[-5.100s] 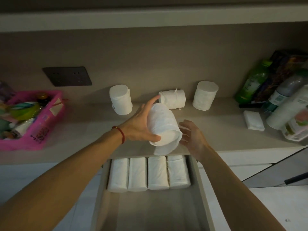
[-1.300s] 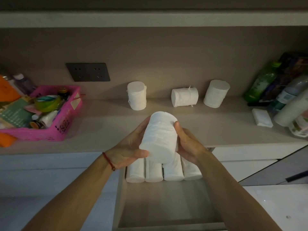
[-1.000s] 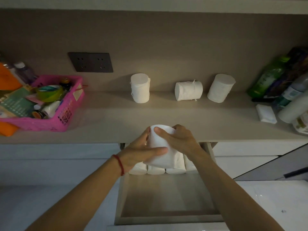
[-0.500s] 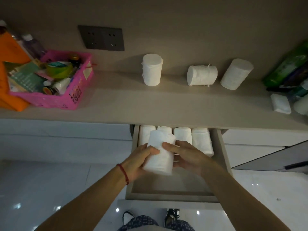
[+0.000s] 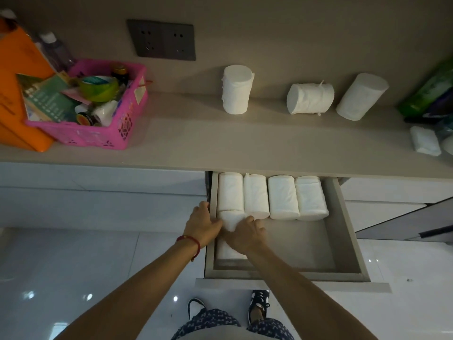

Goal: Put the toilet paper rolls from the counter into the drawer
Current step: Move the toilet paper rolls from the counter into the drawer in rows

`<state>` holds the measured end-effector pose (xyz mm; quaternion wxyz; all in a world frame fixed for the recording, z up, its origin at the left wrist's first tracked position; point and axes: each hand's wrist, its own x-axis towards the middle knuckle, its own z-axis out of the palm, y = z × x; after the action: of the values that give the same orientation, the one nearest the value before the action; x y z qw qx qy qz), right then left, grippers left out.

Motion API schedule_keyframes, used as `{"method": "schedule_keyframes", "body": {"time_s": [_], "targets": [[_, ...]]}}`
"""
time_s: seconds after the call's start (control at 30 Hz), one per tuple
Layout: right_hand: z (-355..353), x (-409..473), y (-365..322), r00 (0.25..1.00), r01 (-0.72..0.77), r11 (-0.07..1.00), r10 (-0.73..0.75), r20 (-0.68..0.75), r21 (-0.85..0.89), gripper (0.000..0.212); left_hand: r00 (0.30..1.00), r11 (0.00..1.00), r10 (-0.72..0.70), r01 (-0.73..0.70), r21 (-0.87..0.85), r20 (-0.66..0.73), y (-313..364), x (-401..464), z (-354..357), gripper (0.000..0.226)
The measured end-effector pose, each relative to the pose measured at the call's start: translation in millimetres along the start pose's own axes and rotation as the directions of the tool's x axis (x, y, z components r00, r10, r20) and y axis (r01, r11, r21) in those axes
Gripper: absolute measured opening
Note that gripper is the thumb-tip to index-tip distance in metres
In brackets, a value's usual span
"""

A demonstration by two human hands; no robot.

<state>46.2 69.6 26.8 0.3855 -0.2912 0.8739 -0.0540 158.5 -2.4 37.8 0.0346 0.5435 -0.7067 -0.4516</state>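
drawer (image 5: 343, 241) pulled out, right and front floor bare | four rolls (image 5: 272, 197) along its back | left hand (image 5: 202, 223) and right hand (image 5: 246, 233) cupped around fifth roll (image 5: 231, 220) in left front corner | three rolls (image 5: 310, 98) on counter (image 5: 220, 143)

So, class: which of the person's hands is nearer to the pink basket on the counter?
Left. The left hand sits at the drawer's left wall, on the side below the pink basket. The right hand is inside the drawer, farther right.
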Motion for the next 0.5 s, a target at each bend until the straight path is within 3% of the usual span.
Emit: {"method": "schedule_keyframes", "body": {"time_s": [0.13,0.4,0.5], "targets": [[1,-3,0,0.994,-0.005,0.989,-0.012,0.111,0.151,0.095,0.999,1.000,-0.005,0.005,-0.004,0.054,-7,5,-6,0.049],[-11,-8,13,0.954,0.077,0.997,-0.069,0.292,-0.015,0.109,0.985,0.996,-0.060,0.049,0.072,0.162,-2,15,-16,0.047],[-40,-2,13,0.949,0.116,0.992,-0.097,0.301,-0.047,0.079,0.999,0.982,0.041,-0.038,0.183,-0.017,21,25,-30,0.045]]}}
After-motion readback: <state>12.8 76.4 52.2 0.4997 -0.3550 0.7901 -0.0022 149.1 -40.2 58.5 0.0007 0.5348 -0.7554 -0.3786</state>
